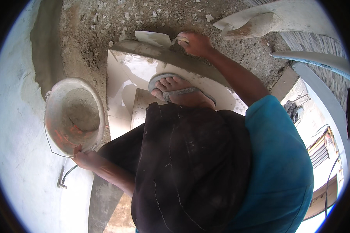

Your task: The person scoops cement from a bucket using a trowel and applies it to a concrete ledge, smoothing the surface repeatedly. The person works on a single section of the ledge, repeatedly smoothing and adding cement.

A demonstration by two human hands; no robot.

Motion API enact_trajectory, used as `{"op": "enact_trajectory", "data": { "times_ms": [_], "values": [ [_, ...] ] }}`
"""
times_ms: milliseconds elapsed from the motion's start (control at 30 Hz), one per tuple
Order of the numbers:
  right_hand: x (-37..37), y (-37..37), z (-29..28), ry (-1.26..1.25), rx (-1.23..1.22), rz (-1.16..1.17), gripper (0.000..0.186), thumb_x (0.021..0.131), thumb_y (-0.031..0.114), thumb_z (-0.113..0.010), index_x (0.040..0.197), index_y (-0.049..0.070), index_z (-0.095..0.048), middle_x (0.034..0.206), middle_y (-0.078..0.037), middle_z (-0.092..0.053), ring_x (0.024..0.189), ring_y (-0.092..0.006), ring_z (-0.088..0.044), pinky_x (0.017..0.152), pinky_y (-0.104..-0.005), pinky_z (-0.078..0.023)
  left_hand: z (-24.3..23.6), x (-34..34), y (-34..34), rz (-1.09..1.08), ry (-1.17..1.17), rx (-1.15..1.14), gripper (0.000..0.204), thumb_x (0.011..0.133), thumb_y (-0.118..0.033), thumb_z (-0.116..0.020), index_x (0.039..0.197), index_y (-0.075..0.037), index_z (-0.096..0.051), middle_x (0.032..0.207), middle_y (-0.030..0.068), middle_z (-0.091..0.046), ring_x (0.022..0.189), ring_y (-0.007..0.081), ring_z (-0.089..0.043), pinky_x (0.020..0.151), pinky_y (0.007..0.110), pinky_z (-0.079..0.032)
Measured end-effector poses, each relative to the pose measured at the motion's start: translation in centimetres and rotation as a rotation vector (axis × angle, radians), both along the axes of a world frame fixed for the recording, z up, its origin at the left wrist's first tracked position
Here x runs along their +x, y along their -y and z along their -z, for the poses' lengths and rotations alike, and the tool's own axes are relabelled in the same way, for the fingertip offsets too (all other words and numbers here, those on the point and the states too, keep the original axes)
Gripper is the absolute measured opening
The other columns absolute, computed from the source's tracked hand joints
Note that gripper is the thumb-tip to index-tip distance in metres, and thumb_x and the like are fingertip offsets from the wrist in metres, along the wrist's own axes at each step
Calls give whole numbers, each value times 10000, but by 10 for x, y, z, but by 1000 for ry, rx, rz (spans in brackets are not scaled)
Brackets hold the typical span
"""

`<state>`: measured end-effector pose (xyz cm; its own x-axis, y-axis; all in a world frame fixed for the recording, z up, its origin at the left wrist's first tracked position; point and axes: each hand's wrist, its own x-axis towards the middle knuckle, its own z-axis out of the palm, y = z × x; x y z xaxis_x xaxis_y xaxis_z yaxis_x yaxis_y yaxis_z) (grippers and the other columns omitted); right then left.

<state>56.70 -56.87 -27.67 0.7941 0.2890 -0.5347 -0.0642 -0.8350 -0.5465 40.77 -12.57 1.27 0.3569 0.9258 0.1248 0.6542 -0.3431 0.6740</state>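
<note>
My right hand (193, 43) is closed on the handle of a trowel (153, 38), whose pale flat blade lies along a band of wet grey mortar (132, 48) on the edge of a step. My left hand (84, 159) grips the lower rim of a scuffed bucket (74, 116), which is tipped toward me with some grey residue inside. Below the mortar band, my sandalled foot (179, 88) rests on whitish, smeared tiles (118, 101).
A pale wall (15, 128) with a grey plastered strip runs along the left, with a pipe (62, 178) low on it. Rubble-strewn ground (89, 31) lies beyond the step. At right are pale curved objects (299, 60), a grey ledge (319, 99) and a cable.
</note>
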Motion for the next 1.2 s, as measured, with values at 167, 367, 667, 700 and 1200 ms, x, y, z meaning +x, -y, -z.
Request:
{"op": "enact_trajectory", "data": {
  "times_ms": [167, 367, 667, 700, 1200],
  "values": [
    [18, -9, -32, -37, 90, 4, 422, 933, 472, -658, 1280, 231, -669, 1145, -74, -736, 1023, -299, -710, 865, -441, -562, 9, -30, -32, 212, -215, 231, 225, 747, 61, -599, 940, 122, -698, 1038, 258, -658, 975, 341, -660, 875, 418, -553],
    [28, -37, -53, 109, 193, 58, 373, 934, 398, -677, 1261, 218, -681, 1148, -61, -733, 1046, -295, -700, 879, -417, -556, 6, -43, -37, 501, -418, 528, 257, 817, 2, -587, 982, 193, -637, 1051, 214, -632, 955, 261, -635, 838, 367, -548],
    [14, -55, -71, 452, 200, 49, 277, 925, 323, -689, 1161, 181, -717, 1053, -11, -675, 944, -249, -698, 802, -400, -571, 4, -43, -33, 274, -90, 114, 331, 838, 1, -579, 1060, 247, -582, 1115, 201, -608, 974, 242, -625, 836, 341, -542],
    [12, -55, -75, 476, 192, 42, 276, 920, 313, -692, 1157, 174, -719, 1042, -11, -673, 939, -244, -694, 797, -396, -572, 5, -36, -28, 160, 73, -72, 334, 828, 6, -589, 1063, 244, -587, 1115, 209, -613, 969, 245, -628, 829, 343, -542],
    [7, 17, -74, -12, 152, 48, 348, 947, 380, -669, 1237, 187, -680, 1220, -46, -702, 1050, -299, -689, 904, -413, -550, 26, -59, -82, 276, -116, 249, 315, 794, -41, -617, 1014, 178, -670, 1003, 234, -662, 935, 295, -641, 836, 370, -540]
  ]
}}
